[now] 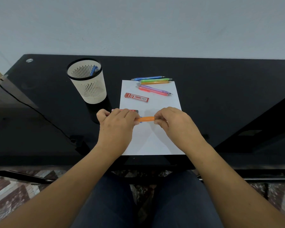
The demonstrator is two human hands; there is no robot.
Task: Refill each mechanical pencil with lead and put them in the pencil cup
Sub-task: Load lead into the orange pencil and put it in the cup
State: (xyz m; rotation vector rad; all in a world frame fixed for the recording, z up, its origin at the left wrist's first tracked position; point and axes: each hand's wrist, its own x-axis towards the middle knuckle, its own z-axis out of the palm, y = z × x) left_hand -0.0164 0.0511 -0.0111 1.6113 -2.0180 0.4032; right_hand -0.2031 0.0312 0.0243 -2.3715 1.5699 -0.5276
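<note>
Both hands hold one orange mechanical pencil point(146, 119) level over the white paper point(150, 139). My left hand point(117, 122) grips its left end, and my right hand point(173, 122) pinches its right end. A red lead case point(136, 97) lies on the paper, and a second red lead case point(124, 110) peeks out just behind my left hand. Several coloured pencils point(153, 84) lie at the paper's far edge. The white slotted pencil cup point(87, 83) stands at the back left with a blue pencil point(93, 70) inside.
The black glossy table point(220, 96) has its front edge close to my lap. A dark cable point(39, 112) runs across the table's left side. A pale wall rises behind the table.
</note>
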